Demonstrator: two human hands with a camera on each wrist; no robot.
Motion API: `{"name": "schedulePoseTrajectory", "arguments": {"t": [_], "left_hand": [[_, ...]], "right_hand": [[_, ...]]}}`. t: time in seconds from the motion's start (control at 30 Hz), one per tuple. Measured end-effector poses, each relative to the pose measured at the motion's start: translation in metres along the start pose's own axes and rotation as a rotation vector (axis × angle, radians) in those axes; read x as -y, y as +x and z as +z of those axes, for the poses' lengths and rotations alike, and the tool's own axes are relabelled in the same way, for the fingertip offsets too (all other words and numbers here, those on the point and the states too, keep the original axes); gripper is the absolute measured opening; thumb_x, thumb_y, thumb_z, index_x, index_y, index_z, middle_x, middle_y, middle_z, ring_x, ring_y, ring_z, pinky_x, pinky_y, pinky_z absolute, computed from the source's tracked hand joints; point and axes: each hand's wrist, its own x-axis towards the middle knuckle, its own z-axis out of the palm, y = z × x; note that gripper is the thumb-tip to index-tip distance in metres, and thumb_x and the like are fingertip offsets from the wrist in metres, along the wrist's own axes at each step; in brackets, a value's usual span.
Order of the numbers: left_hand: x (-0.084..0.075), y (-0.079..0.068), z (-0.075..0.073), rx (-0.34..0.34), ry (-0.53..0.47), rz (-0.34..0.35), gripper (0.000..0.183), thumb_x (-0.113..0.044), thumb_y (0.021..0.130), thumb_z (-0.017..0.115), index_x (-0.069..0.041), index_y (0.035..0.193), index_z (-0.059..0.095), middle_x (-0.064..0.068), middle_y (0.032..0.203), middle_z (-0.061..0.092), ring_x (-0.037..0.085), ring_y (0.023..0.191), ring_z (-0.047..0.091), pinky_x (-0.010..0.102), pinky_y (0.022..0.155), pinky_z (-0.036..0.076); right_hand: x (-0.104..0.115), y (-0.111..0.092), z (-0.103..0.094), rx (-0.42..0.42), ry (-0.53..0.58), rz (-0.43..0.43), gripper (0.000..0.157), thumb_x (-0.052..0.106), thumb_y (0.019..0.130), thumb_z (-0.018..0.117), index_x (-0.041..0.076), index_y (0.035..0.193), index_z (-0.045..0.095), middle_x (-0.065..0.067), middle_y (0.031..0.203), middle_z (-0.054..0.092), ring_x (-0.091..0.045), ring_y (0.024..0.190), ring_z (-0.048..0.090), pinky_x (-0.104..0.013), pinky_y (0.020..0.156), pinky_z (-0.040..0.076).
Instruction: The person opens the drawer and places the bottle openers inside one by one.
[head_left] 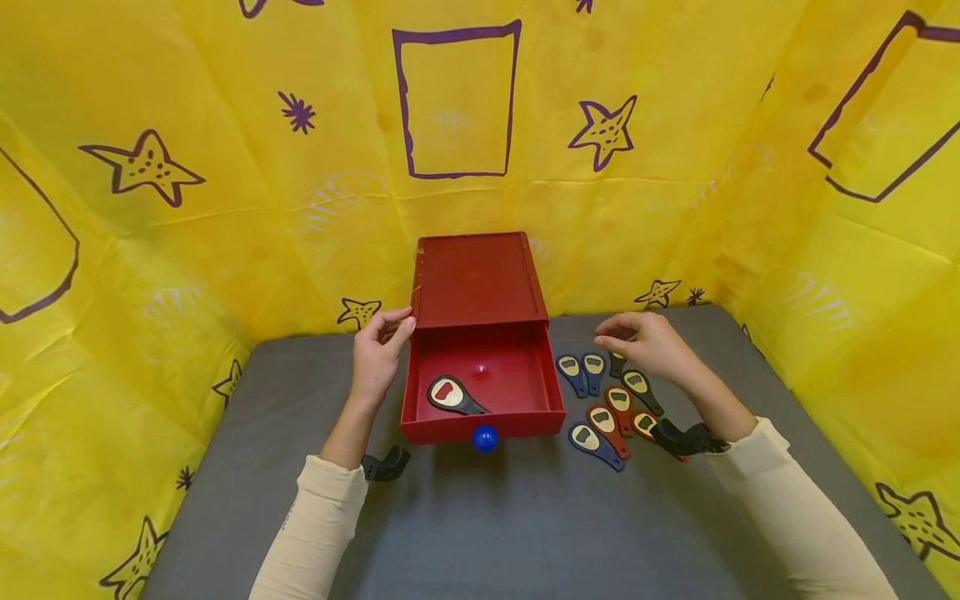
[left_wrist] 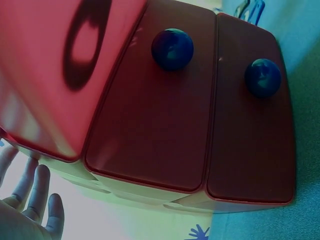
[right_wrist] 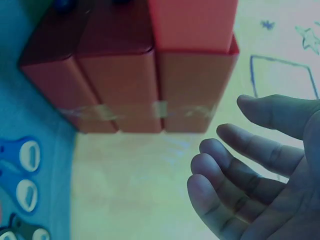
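A red drawer cabinet [head_left: 480, 279] has its top drawer [head_left: 483, 427] pulled out by a blue knob [head_left: 485, 439]. Inside that drawer lies one black bottle opener [head_left: 448, 393] with a pale face. My left hand [head_left: 377, 354] is at the cabinet's left front corner, its fingertips at or touching the edge; in the left wrist view its fingers are fairly straight. Above the bottle openers [head_left: 602, 419] on the right, my right hand [head_left: 652, 342] hovers with loosely bent fingers and holds nothing. The openers are blue, red and black; the right wrist partly hides some.
Two closed drawers [left_wrist: 150, 110] with blue knobs sit under the pulled-out one. Yellow cloth walls [head_left: 345, 108] with purple drawings enclose the grey table [head_left: 480, 525] at the back and sides. Black wrist mounts [head_left: 386, 464] stick out from both wrists.
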Motion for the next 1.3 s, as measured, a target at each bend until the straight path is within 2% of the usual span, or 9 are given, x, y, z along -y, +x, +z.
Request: {"name": "schedulePoseTrajectory", "arguments": {"t": [0.1,0.17,0.37,0.43,0.67,0.83,1.0,1.1,1.3], "left_hand": [[0.0,-0.001,0.0,-0.001,0.004,0.001,0.028,-0.011,0.092,0.066,0.003,0.116,0.066,0.005,0.103,0.068,0.004,0.085,0.062,0.014,0.08,0.052],[0.0,-0.002,0.0,0.004,0.008,-0.003,0.028,-0.012,0.093,0.065,0.003,0.117,0.066,0.005,0.103,0.068,0.004,0.085,0.062,0.014,0.08,0.052],[0.001,-0.002,0.0,0.014,0.005,0.0,0.029,-0.012,0.093,0.065,0.003,0.118,0.065,-0.009,0.099,0.066,0.005,0.087,0.062,0.014,0.081,0.052],[0.0,-0.002,0.0,0.013,0.002,0.003,0.029,-0.013,0.093,0.065,0.003,0.118,0.065,-0.009,0.099,0.066,0.005,0.087,0.062,0.014,0.081,0.052],[-0.001,-0.002,0.0,0.005,0.0,-0.002,0.027,-0.011,0.093,0.065,0.003,0.117,0.066,0.006,0.104,0.068,0.004,0.086,0.062,0.014,0.081,0.052],[0.0,-0.002,0.001,0.005,-0.001,-0.003,0.028,-0.011,0.093,0.065,0.004,0.117,0.065,0.001,0.102,0.068,0.004,0.086,0.062,0.014,0.081,0.052],[0.001,-0.002,0.001,0.01,-0.006,0.007,0.028,-0.01,0.093,0.065,0.004,0.117,0.065,-0.012,0.096,0.066,0.004,0.086,0.062,0.014,0.081,0.052],[0.001,-0.001,0.001,0.009,-0.01,0.013,0.028,-0.009,0.093,0.065,0.005,0.117,0.065,-0.014,0.095,0.065,0.003,0.086,0.062,0.014,0.081,0.052],[0.0,-0.001,0.001,0.002,0.009,-0.004,0.028,-0.011,0.093,0.065,0.004,0.117,0.065,0.002,0.104,0.068,0.002,0.087,0.062,0.014,0.082,0.052]], "right_hand": [[-0.013,-0.006,0.001,0.004,0.01,0.021,0.027,0.024,0.095,0.064,0.002,0.11,0.07,-0.016,0.102,0.073,-0.025,0.088,0.068,-0.031,0.074,0.055],[-0.023,-0.011,0.003,0.004,0.01,0.034,0.028,0.024,0.095,0.064,0.001,0.11,0.07,-0.016,0.102,0.073,-0.025,0.088,0.068,-0.03,0.073,0.055],[-0.047,-0.026,0.01,-0.01,0.001,0.087,0.028,0.023,0.094,0.066,0.0,0.109,0.07,-0.016,0.1,0.073,-0.023,0.086,0.067,-0.029,0.072,0.053],[-0.053,-0.03,0.012,-0.007,-0.004,0.099,0.028,0.023,0.093,0.066,0.0,0.108,0.07,-0.015,0.099,0.073,-0.021,0.085,0.067,-0.029,0.072,0.052],[-0.079,-0.049,0.021,0.014,-0.004,0.155,0.027,0.021,0.093,0.066,-0.002,0.106,0.069,-0.013,0.093,0.072,-0.024,0.081,0.065,-0.03,0.068,0.051],[-0.102,-0.061,0.031,0.026,-0.01,0.199,0.027,0.02,0.091,0.068,-0.003,0.104,0.069,-0.012,0.091,0.073,-0.023,0.08,0.065,-0.03,0.067,0.051],[-0.115,-0.071,0.039,0.043,-0.09,0.214,0.029,0.019,0.088,0.071,-0.006,0.103,0.069,-0.012,0.087,0.071,-0.019,0.077,0.062,-0.031,0.065,0.05],[-0.119,-0.075,0.043,0.06,-0.138,0.209,0.031,0.018,0.086,0.072,-0.009,0.101,0.068,-0.013,0.083,0.069,-0.021,0.074,0.06,-0.034,0.063,0.05],[-0.127,-0.08,0.05,0.052,-0.234,0.216,0.029,0.018,0.08,0.077,-0.006,0.092,0.068,-0.016,0.08,0.07,-0.03,0.073,0.063,-0.045,0.066,0.051]]}}
